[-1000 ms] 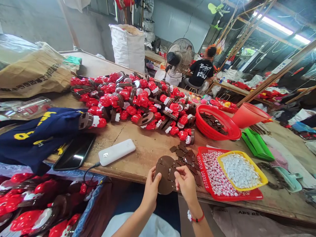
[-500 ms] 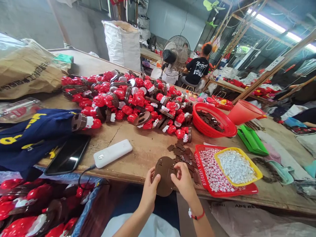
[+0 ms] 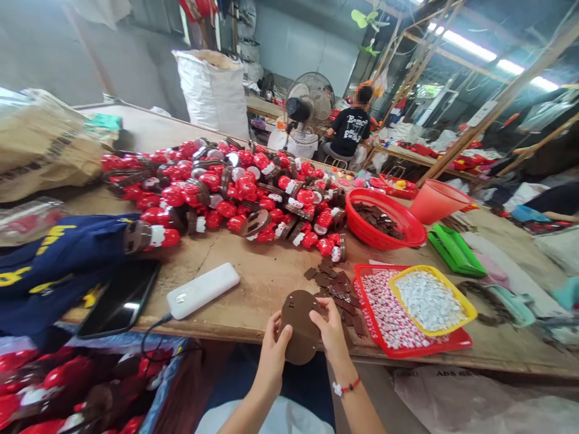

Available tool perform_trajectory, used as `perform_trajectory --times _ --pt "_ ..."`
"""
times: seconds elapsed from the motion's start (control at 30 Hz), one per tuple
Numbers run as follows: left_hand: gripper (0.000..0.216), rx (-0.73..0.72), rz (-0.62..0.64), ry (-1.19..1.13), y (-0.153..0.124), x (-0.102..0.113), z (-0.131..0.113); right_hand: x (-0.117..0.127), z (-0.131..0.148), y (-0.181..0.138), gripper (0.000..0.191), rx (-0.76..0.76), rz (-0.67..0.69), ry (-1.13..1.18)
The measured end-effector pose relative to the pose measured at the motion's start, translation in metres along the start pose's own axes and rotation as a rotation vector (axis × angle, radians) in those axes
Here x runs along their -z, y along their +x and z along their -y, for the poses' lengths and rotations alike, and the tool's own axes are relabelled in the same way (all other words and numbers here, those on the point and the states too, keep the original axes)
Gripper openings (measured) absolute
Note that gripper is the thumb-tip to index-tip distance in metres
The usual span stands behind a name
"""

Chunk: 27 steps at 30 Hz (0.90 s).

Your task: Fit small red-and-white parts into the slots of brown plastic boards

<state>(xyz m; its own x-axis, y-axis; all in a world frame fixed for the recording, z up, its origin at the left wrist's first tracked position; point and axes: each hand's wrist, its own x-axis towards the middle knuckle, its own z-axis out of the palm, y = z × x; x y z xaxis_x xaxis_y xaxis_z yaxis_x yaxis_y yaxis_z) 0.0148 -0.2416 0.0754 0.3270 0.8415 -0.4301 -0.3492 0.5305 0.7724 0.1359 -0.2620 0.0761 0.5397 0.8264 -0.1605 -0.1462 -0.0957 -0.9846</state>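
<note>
A brown plastic base (image 3: pixel 299 337), rounded and slightly waisted, is held over the table's front edge. My left hand (image 3: pixel 275 345) grips its left side, thumb on the upper face. My right hand (image 3: pixel 330 325) is closed at its upper right, thumb and fingers bent against the face; whether a small piece is under them I cannot make out. Small slots show near the base's top. Just beyond lie loose flat brown plastic pieces (image 3: pixel 332 280). Farther back is a heap of red and white figures on brown bases (image 3: pixel 226 190).
Right of my hands, a red tray (image 3: pixel 377 340) of small red-white pieces carries a yellow tray (image 3: pixel 470 313) of white pieces. Behind stands a red basket (image 3: pixel 350 223) with brown pieces. A white power bank (image 3: pixel 205 289) and phone (image 3: pixel 120 298) lie left. A person (image 3: pixel 350 129) sits beyond.
The view has shifted slightly. My right hand has moved a little along the base's upper right, its fingers now closer against the face. My left hand keeps its grip.
</note>
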Motion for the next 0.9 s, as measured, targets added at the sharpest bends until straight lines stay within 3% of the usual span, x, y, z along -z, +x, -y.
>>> perform_trajectory --times 0.1,0.17,0.23,0.3,0.33,0.37,0.43,0.53,0.63,0.7,0.8,0.9 --pt "0.042 -0.018 0.034 0.012 -0.024 0.027 -0.010 0.002 -0.006 -0.019 0.044 -0.096 0.111 0.072" --pt "0.040 -0.053 0.078 0.081 -0.048 0.056 -0.017 0.006 -0.009 -0.033 0.048 -0.170 0.223 0.124" --pt "0.041 -0.041 0.051 0.152 -0.074 0.094 -0.020 0.011 -0.012 -0.041 0.046 -0.207 0.240 0.128" --pt "0.042 0.007 -0.122 0.198 -0.097 0.141 -0.015 0.013 -0.015 -0.046 0.044 -0.249 0.229 0.101" --pt "0.042 0.015 -0.267 0.232 -0.106 0.166 -0.010 0.013 -0.017 -0.048 0.043 -0.267 0.226 0.084" --pt "0.041 0.038 -0.437 0.307 -0.115 0.193 -0.003 0.012 -0.018 -0.051 0.043 -0.278 0.224 0.072" --pt "0.036 0.077 -0.823 0.676 -0.127 0.243 0.011 0.008 -0.021 -0.055 0.042 -0.286 0.223 0.060" --pt "0.038 0.104 -1.073 0.898 -0.139 0.299 0.029 0.002 -0.023 -0.057 0.042 -0.282 0.249 0.009" --pt "0.040 0.136 -1.212 1.115 -0.147 0.326 0.040 0.000 -0.026 -0.053 0.046 -0.280 0.307 -0.099" --pt "0.041 0.166 -1.222 1.239 -0.145 0.332 0.045 -0.002 -0.029 -0.054 0.046 -0.262 0.284 -0.123" --pt "0.041 0.209 -1.124 1.375 -0.127 0.338 0.044 -0.006 -0.034 -0.060 0.043 -0.250 0.235 -0.093" --pt "0.042 0.243 -0.959 1.467 -0.098 0.340 0.025 -0.014 -0.037 -0.068 0.041 -0.252 0.283 -0.083"
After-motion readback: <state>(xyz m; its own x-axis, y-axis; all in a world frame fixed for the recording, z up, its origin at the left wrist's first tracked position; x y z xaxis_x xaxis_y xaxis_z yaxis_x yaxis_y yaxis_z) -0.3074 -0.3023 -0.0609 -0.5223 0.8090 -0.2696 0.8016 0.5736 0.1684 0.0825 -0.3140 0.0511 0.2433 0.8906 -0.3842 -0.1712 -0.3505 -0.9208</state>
